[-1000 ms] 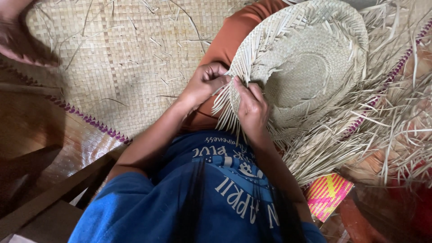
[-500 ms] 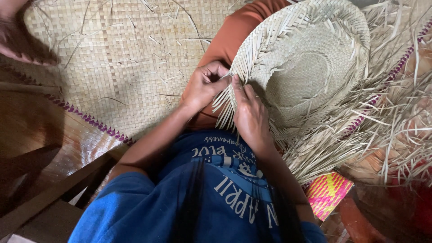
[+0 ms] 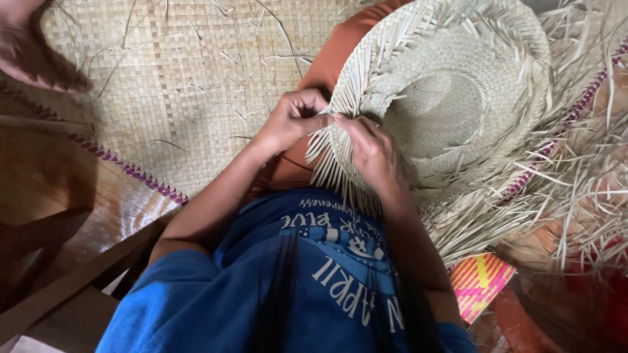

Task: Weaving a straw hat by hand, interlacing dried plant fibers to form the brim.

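Observation:
A pale woven straw hat point(image 3: 451, 98) rests on my lap, crown up, with loose unwoven strips fanning out from its brim. My left hand point(image 3: 291, 121) pinches strips at the brim's near-left edge. My right hand point(image 3: 369, 153) lies on the brim just beside it, fingers closed on strips at the same spot. The fingertips of both hands meet at the brim edge. Below them loose strip ends point(image 3: 337, 173) hang over my blue shirt.
A woven mat point(image 3: 176, 85) with a purple edge covers the floor to the left. A heap of loose straw strips point(image 3: 575, 176) lies to the right. A pink and yellow woven piece point(image 3: 481, 284) sits lower right. Another person's foot point(image 3: 29, 55) is at the top left.
My hands have shifted slightly along the brim while working the strips. The hat has turned a little.

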